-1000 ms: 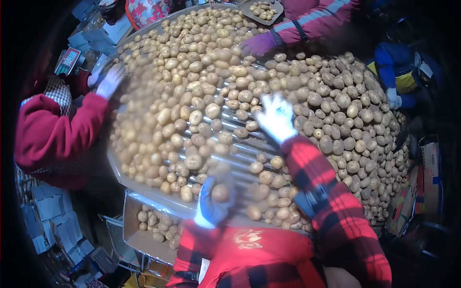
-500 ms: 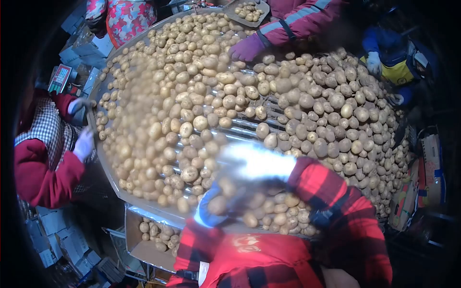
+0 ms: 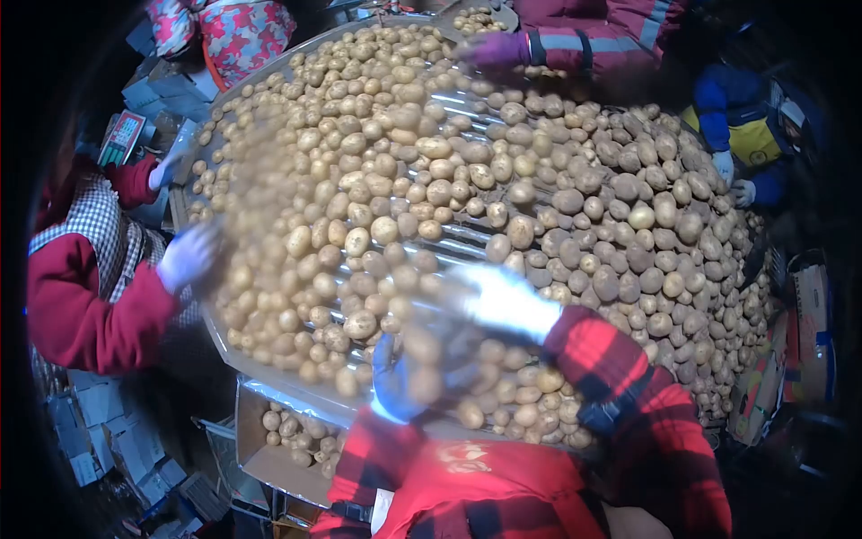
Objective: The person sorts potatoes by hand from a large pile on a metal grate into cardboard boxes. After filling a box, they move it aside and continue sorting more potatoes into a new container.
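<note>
My left hand, in a bluish glove, is low over the near edge of the sorting table. Blurred potatoes lie right against its palm side, and its fingers are smeared by motion. Above and to the right of it, my right hand in a bright white glove reaches leftward over the potatoes. Glare and blur hide its fingertips. Between and below the two hands is a cluster of potatoes. Shiny metal bars of the table show through gaps beyond my right hand.
Dirt-covered potatoes are heaped at the right. A cardboard box with potatoes stands below the table's near edge. Co-workers' gloved hands, one purple and one pale, are at the table. A red-and-green scale-like device sits at left.
My right hand has shifted slightly right and down in view; my left hand has risen slightly. The left co-worker's hand has moved in over the table edge; the purple glove has moved away toward the far edge.
</note>
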A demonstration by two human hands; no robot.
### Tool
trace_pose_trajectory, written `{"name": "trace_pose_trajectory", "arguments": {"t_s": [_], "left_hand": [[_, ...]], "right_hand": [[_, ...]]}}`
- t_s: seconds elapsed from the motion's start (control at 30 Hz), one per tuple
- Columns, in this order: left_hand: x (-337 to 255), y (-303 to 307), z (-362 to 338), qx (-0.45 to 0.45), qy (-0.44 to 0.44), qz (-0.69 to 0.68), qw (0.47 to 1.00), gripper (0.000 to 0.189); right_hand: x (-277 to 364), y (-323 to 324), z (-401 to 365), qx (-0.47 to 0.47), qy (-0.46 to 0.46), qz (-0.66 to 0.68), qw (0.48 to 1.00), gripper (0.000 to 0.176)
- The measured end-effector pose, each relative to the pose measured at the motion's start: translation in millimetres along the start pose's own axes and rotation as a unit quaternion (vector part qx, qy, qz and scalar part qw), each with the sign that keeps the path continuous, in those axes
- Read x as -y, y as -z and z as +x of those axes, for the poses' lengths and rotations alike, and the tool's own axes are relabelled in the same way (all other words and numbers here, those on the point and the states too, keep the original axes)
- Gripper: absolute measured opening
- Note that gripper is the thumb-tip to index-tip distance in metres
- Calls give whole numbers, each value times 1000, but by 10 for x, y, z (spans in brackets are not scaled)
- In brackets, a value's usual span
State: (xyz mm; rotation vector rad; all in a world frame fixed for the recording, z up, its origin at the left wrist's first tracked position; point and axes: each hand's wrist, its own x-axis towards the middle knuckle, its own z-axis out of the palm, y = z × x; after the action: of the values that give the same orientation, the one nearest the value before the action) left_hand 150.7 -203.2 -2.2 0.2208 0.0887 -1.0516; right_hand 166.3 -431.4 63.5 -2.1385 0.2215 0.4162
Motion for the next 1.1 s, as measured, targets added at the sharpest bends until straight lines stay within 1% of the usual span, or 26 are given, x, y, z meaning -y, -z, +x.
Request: {"name": "trace_pose_trajectory", "arguments": {"t_s": [0.03,0.07,0.1,0.17,0.2,0.23,0.3,0.33,0.37,0.4,0.43,0.47,0.5,0.53,0.57,0.6,0.7,0.77,0.83,0.87,0.9,0.97,1.0,1.03,1.07,1.1], "left_hand": [[-9,5,6,24,-22,140,990,67],[3,-4,6,25,-18,139,990,67],[27,-26,-8,7,7,74,997,65],[50,-63,-52,-30,50,-54,997,62],[54,-73,-83,-16,48,-52,997,60],[57,-59,-98,-15,44,-52,998,60],[63,-2,-132,53,45,-166,984,58],[41,15,-153,48,42,-166,984,58],[17,33,-159,69,31,-145,987,57],[15,63,-162,90,18,-125,988,56],[18,103,-206,83,7,-165,983,55],[9,153,-265,60,11,-165,984,55],[-14,190,-299,43,16,-162,986,55],[-46,114,-334,1,25,-200,979,56],[-46,125,-342,4,25,-201,979,56],[-39,135,-359,-5,31,-192,981,57],[48,273,-365,-32,52,-198,978,59],[68,309,-311,-52,61,-210,974,61],[101,284,-325,3,65,-225,972,62],[117,284,-347,1,68,-221,973,62],[132,284,-345,5,35,-261,965,63],[122,296,-329,4,-17,-312,950,63],[94,295,-321,-6,-27,-310,950,62],[72,287,-317,-18,-34,-305,951,62],[58,279,-315,-24,-33,-299,953,61],[49,261,-311,-32,-30,-291,956,60]], "right_hand": [[-392,-309,-86,-97,184,-62,976,47],[-400,-231,-76,-104,186,-80,974,47],[-380,-83,-13,-109,189,-97,971,47],[-312,531,247,-152,54,-198,967,49],[-619,757,467,-228,36,-307,923,50],[-954,864,646,-298,18,-409,862,50],[-1276,829,780,-266,-61,-528,804,55],[-1455,651,844,-247,-90,-438,859,64],[-1394,522,762,-230,-113,-368,894,69],[-1336,461,641,-209,-78,-426,877,69],[-1296,417,470,-184,-48,-480,857,69],[-1270,375,336,-210,-13,-486,848,67],[-1131,297,187,-205,-15,-486,850,67],[-923,190,42,-243,14,-441,864,67],[-775,81,-22,-281,43,-395,874,67],[-752,-85,14,-281,41,-396,873,67],[-781,-705,287,-202,132,-275,931,54],[-555,-729,628,-254,82,-224,937,53],[-468,-623,923,-197,71,-254,944,51],[-383,-538,973,-145,26,-228,963,47],[-392,-541,946,-150,26,-228,962,47],[-420,-650,737,-294,99,-33,950,40],[-302,-678,520,-287,126,-16,950,39],[-175,-761,278,-241,113,-29,963,36],[-263,-864,102,-199,259,-22,945,33],[-101,-764,-233,-230,313,-49,920,29]]}}
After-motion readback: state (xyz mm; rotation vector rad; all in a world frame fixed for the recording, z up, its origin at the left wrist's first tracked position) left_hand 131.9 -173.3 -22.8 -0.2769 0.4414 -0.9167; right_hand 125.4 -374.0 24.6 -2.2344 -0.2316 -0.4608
